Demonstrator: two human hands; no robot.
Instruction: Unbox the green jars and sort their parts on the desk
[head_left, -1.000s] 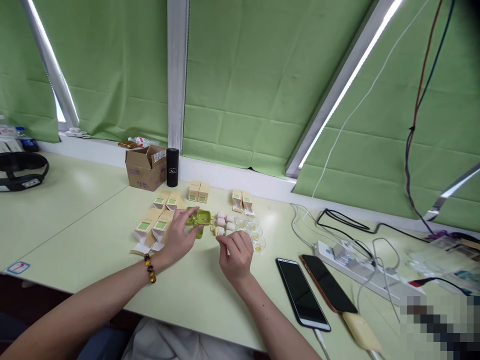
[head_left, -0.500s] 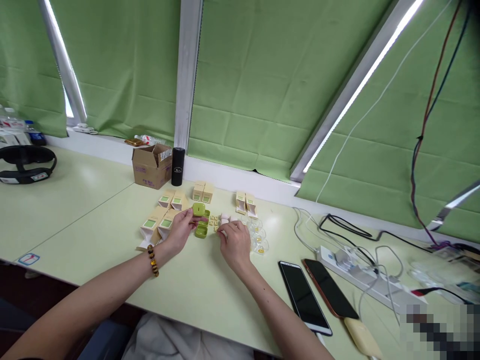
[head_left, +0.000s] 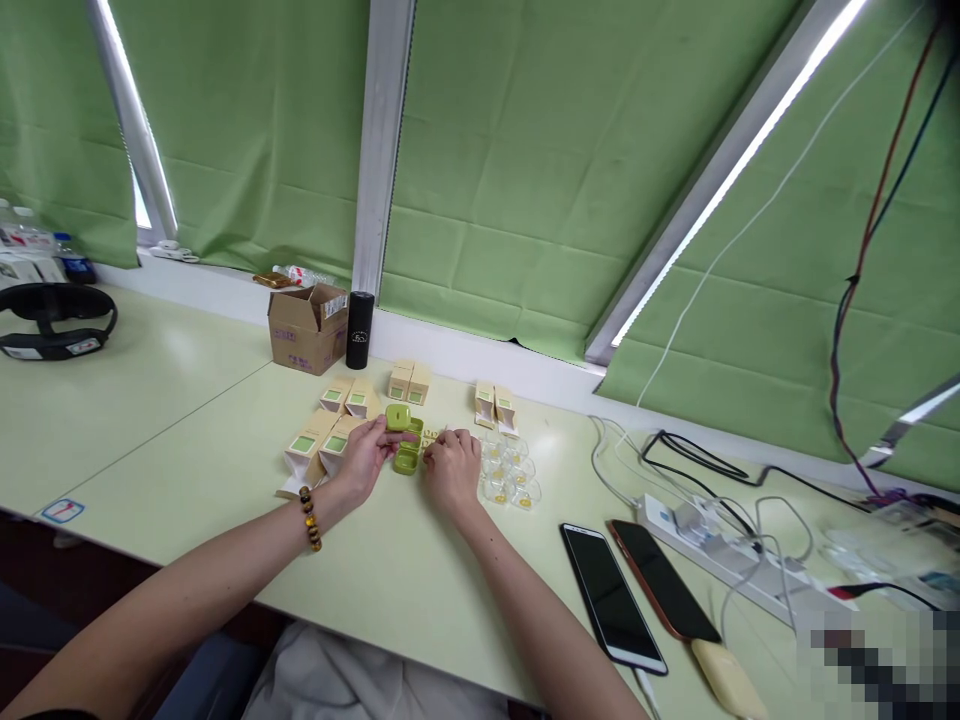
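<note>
My left hand (head_left: 365, 457) is closed on a small green case (head_left: 398, 418), gripped by its near edge with some fingers reaching beneath it. Just right of it, green open-topped boxes (head_left: 406, 461) stand in a short row on the table. My right hand (head_left: 454, 468) is closed, its fingertips down beside several tiny yellow pieces (head_left: 430, 436); whether it pinches one is hidden. Clear plastic cups with yellow bits (head_left: 498, 492) lie in rows to the right of that hand. Tan cartons with green labels (head_left: 306, 445) stand to the left of my left hand.
More small cartons (head_left: 409, 382) and an open pair (head_left: 495, 408) stand farther back. Behind are a cardboard box (head_left: 307, 328) and a black cylinder (head_left: 360, 330). Two phones (head_left: 611, 595) and a cabled power strip (head_left: 712, 560) lie right; a black headset (head_left: 56, 320) is far left.
My right hand has moved left, from beside the clear cups to the tiny yellow pieces near the green boxes. The left hand keeps hold of the green case. The view has shifted slightly.
</note>
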